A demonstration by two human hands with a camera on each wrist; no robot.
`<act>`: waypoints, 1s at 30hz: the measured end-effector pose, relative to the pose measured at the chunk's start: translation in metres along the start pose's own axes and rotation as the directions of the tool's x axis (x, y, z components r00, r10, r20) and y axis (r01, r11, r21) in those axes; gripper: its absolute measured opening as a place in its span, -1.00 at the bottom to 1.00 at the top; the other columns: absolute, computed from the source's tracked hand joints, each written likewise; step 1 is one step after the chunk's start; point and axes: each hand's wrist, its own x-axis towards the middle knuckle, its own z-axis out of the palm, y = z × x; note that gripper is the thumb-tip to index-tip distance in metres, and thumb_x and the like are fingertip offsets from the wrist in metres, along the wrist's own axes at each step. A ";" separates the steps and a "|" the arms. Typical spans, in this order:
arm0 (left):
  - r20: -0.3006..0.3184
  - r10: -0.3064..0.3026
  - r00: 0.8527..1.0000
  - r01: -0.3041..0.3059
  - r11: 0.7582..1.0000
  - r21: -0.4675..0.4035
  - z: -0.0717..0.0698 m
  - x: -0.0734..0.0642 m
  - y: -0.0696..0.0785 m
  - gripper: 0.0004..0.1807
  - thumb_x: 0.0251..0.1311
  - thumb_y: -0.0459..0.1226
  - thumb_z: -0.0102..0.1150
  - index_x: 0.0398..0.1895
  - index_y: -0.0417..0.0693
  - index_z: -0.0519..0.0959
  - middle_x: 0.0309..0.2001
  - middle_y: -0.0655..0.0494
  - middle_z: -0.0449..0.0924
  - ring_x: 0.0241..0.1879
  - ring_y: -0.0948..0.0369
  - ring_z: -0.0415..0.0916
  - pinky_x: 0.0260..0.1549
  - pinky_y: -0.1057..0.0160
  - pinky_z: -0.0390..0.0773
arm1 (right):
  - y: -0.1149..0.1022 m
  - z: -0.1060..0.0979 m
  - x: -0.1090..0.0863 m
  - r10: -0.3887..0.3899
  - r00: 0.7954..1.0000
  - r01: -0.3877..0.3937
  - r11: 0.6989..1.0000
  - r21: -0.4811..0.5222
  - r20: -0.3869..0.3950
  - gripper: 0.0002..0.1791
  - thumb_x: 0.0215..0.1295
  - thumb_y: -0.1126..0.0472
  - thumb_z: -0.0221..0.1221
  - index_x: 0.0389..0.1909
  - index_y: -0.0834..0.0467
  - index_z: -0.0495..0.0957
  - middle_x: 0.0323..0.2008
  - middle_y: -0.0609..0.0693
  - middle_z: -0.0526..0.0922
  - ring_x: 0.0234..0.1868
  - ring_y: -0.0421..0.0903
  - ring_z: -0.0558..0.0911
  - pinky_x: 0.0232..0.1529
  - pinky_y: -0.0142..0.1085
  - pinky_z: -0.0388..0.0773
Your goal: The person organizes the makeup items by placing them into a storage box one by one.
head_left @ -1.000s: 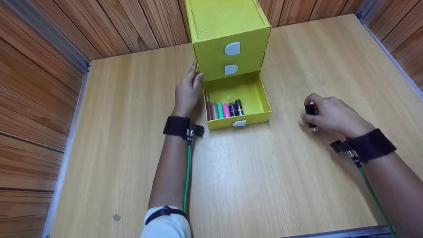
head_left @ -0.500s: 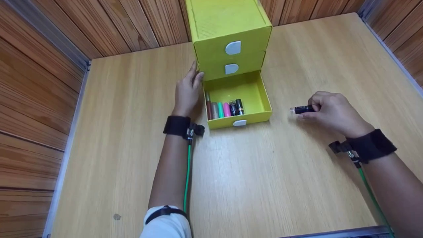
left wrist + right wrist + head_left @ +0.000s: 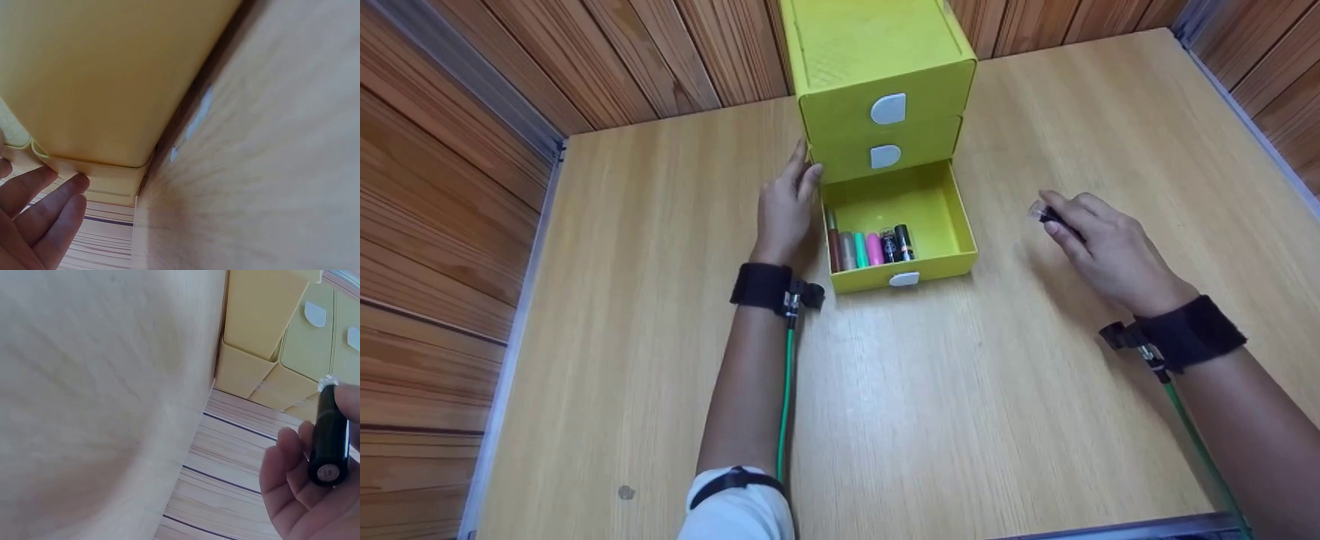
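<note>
My right hand (image 3: 1102,244) pinches a black lipstick tube (image 3: 329,430) with a clear end, held up to the right of the yellow drawer unit (image 3: 840,127). In the right wrist view, thumb and fingers close round the dark tube, its round label end facing the camera. The unit's bottom drawer (image 3: 945,271) is pulled out. Along its front left lie several tubes side by side: brown, grey, green, a pink tube (image 3: 874,249) and black ones. My left hand (image 3: 784,214) rests its extended fingers against the unit's left side.
Two upper drawers with white tabs (image 3: 889,110) are pushed in. The unit stands on a wooden table (image 3: 922,397) near the back wall of wooden panels (image 3: 705,45). Green cables (image 3: 787,390) run from the wrist cameras along both forearms.
My right hand has lifted and moved slightly away, turning the black tube from upright through sideways to pointing up and away. The left hand has stayed at the unit's side.
</note>
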 end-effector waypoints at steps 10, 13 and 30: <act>0.016 -0.011 1.000 0.010 1.000 0.025 -0.002 0.001 0.001 -0.34 0.39 0.15 -0.16 0.49 0.20 0.14 0.20 0.01 0.51 -0.66 0.25 0.11 -0.36 0.34 0.43 | -0.012 0.006 0.005 0.113 0.992 -0.118 0.986 0.118 0.052 -0.59 0.48 0.11 0.05 0.19 0.25 0.30 -0.07 0.17 0.59 -0.12 0.10 0.60 -0.19 -0.05 0.50; 0.021 -0.022 1.000 0.022 1.000 0.003 -0.002 0.000 0.002 -0.34 0.38 0.16 -0.16 0.49 0.22 0.13 0.23 0.02 0.48 -0.67 0.24 0.09 -0.41 0.31 0.41 | -0.014 0.010 0.009 0.058 0.998 -0.057 0.992 0.110 0.001 -0.51 0.41 0.18 0.14 0.29 0.19 0.30 -0.13 0.10 0.61 -0.24 0.03 0.66 -0.32 -0.14 0.54; 0.023 -0.025 0.999 0.026 0.999 -0.046 0.000 0.000 0.001 -0.35 0.39 0.12 -0.12 0.49 0.26 0.10 0.00 -0.04 0.64 -0.71 0.21 0.13 -0.49 0.31 0.42 | -0.050 0.030 0.054 -0.007 0.987 0.033 0.987 0.159 -0.160 -0.55 0.29 0.06 0.29 0.13 0.16 0.53 -0.40 0.02 0.61 -0.39 -0.11 0.56 -0.38 -0.32 0.41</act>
